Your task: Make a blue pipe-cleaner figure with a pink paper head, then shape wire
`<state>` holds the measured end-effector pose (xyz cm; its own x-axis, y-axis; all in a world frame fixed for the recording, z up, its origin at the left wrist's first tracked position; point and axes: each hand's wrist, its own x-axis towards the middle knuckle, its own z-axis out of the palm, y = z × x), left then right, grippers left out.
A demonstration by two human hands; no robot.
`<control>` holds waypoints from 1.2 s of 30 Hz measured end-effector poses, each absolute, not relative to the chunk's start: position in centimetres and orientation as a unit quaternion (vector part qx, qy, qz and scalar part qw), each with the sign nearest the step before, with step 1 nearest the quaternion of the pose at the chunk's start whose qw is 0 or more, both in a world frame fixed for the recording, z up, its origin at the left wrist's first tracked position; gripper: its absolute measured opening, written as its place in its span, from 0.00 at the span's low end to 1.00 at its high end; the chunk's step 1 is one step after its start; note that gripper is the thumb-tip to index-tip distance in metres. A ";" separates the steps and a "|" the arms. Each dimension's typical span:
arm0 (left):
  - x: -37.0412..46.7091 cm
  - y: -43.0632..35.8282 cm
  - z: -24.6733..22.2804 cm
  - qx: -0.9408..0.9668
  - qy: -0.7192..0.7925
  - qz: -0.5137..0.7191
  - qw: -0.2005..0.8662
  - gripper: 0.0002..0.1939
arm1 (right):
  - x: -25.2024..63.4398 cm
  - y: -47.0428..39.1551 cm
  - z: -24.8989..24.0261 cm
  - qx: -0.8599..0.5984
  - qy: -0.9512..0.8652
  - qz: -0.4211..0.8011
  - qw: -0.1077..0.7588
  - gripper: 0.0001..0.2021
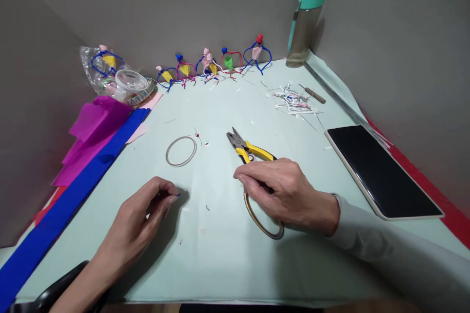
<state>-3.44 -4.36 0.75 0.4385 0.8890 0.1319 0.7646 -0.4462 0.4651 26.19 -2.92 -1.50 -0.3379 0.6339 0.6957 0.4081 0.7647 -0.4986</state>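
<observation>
Head view: left hand [147, 210] pinching blue tip [178, 195]; thin round ring [177, 164] beyond.

The left hand [145, 212] pinches a tiny dark-blue piece [178, 194] (it is too small to tell its material). The right hand [288, 193] partly hides metal pliers with yellow-and-black handles [239, 143], and small, thin-limbed, multicoloured figures [228, 62] are placed along the grey wall [165, 5].

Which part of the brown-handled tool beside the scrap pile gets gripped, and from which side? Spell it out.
Grip the brown-handled tool by its thicker handle, the right hand probably coming from above and near right: that end points nearer and rightward, while the thin shaft points far left.
</observation>
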 end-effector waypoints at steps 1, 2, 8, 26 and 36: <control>-3.7 -4.4 0.7 0.830 0.500 0.180 0.169 0.04 | 26.2 -2.9 -1.5 -0.322 -0.810 0.118 0.476 0.11; -3.8 -4.5 0.8 0.833 0.497 0.177 0.168 0.07 | 26.2 -2.9 -1.5 -0.321 -0.811 0.118 0.475 0.11; -2.6 -5.4 0.2 0.881 0.409 0.133 0.196 0.20 | 26.2 -3.0 -1.5 -0.313 -0.816 0.118 0.472 0.10; -1.0 -5.5 0.7 0.894 0.391 0.112 0.186 0.20 | 26.1 -3.2 -1.5 -0.296 -0.833 0.121 0.451 0.12; -1.0 -7.9 0.9 0.899 0.350 0.138 0.224 0.21 | 26.1 -3.1 -1.7 -0.296 -0.833 0.119 0.453 0.10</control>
<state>-1.00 -7.94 0.93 0.7177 0.6904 0.0910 0.5672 -0.6554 0.4987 26.06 -3.14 -1.70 -0.4150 0.6003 0.6837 0.3850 0.7967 -0.4659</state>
